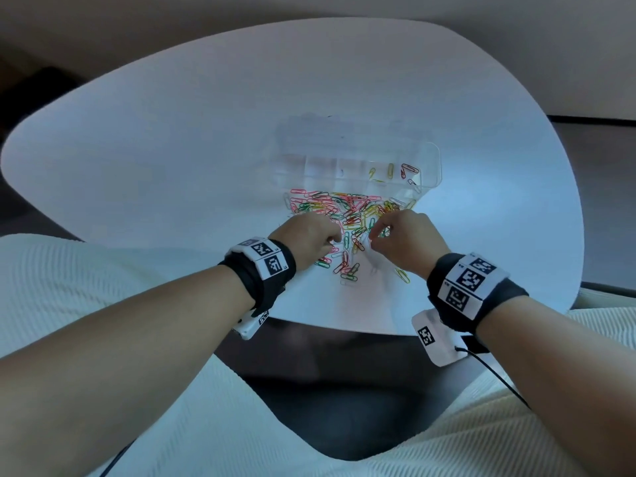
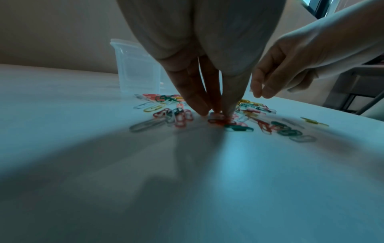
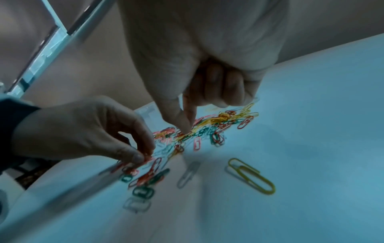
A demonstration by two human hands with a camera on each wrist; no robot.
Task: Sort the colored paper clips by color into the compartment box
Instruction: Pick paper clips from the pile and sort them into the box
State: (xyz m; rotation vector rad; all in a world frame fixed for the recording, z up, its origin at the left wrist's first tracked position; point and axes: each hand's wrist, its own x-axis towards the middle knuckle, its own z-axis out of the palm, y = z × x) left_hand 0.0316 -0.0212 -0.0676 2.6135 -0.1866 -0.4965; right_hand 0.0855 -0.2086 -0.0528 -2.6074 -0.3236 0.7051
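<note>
A heap of red, pink, green, yellow and white paper clips (image 1: 344, 210) lies on the white table in front of the clear compartment box (image 1: 296, 166). Its right compartments hold a few yellow clips (image 1: 390, 170) and red clips (image 1: 409, 168). My left hand (image 1: 332, 241) reaches down at the heap's near edge, thumb and fingers pinching a red paper clip (image 3: 148, 157) against the table. My right hand (image 3: 186, 129) points thumb and index together into the heap, other fingers curled. Whether they hold a clip is hidden.
A lone yellow clip (image 3: 251, 176) and a white clip (image 3: 189, 174) lie apart, near my right hand. The table's near edge (image 1: 344, 327) runs just below my wrists, with my cream-clothed lap under it. Bare tabletop (image 1: 172, 160) spreads to the left.
</note>
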